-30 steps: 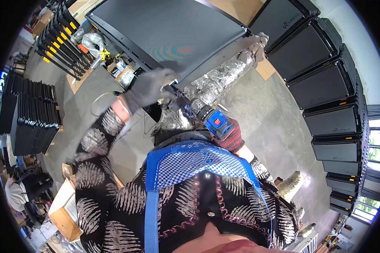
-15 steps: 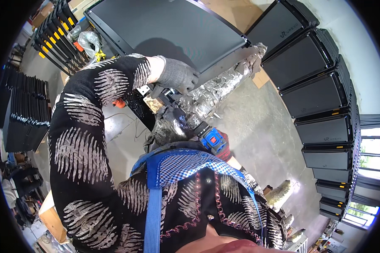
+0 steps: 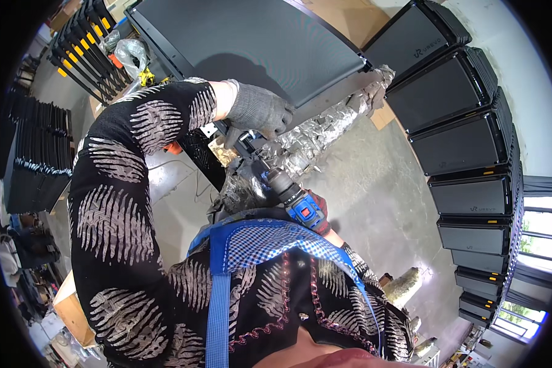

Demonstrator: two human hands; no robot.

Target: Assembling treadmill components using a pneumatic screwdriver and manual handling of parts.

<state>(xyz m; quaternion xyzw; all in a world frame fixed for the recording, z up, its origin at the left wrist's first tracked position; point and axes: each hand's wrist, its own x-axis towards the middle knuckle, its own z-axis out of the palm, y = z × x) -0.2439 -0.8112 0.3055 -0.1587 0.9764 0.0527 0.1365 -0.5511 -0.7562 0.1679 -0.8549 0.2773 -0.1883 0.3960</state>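
My left hand (image 3: 260,109), in a grey knit glove, is closed at the near end of a large dark flat-belted machine (image 3: 257,43), like a treadmill deck. Its fingers curl downward; what they hold is hidden. A black and silver metal bracket (image 3: 246,140) lies just below them. In a dark red glove, my right hand (image 3: 319,208) is shut on a blue cordless drill (image 3: 303,207). The black chuck points up and left toward the bracket, its tip against dark clutter. Crumpled silver foil wraps a long padded bar (image 3: 325,132) beneath the machine's edge.
Several dark boxy decks (image 3: 451,132) stand in a row along the right. Black frames with yellow tags (image 3: 83,52) lean at the upper left, near clear plastic wrap (image 3: 130,56). Stacked black parts (image 3: 40,144) stand far left. A blue checked apron (image 3: 276,242) covers my lap.
The drill and my right hand have shifted slightly left and down, and the drill has turned a little. My left hand stays in nearly the same place.
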